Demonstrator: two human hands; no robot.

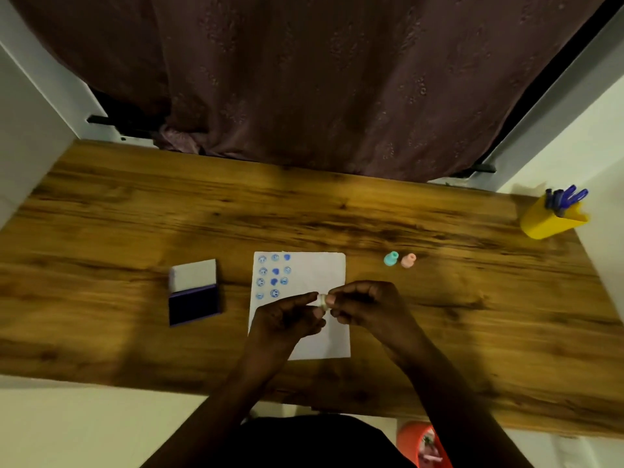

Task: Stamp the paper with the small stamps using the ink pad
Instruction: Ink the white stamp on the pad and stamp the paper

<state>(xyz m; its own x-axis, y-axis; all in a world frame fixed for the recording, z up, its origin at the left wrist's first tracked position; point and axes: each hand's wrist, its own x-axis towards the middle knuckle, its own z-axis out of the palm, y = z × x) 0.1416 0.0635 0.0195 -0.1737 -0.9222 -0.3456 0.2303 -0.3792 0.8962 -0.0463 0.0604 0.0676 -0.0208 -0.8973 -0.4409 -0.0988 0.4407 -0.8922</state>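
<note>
Pinching a small pale stamp (322, 301) between them, the left hand (287, 319) and right hand (366, 307) meet above the middle of the white sheet of paper (317, 268) — fingertips of both closed on the little piece, the other fingers curled in. Whether it is one stamp or a stamp and its cap I cannot tell; it is mostly hidden.

The paper lies near the centre of the brown wood-grain table (304, 211). Its corner toward 11 o'clock carries rows of blue smiley and heart prints (273, 275); the rest is blank. At 9 o'clock from the paper sits the open ink pad (194, 304), its dark purple bed facing up and the white-lined lid folded back. Toward 2 o'clock stand two more small stamps, a teal one (391, 258) just beside a pink one (408, 260). Far off at 2 o'clock is a yellow cup of blue pens (552, 219).

These stamps look like light, rigid plastic — easy to tip or fumble, so a fingertip grip on the narrow handle, well clear of the inked face, seems best. The thin paper would likely slide or lift under a stamp unless steadied.
</note>
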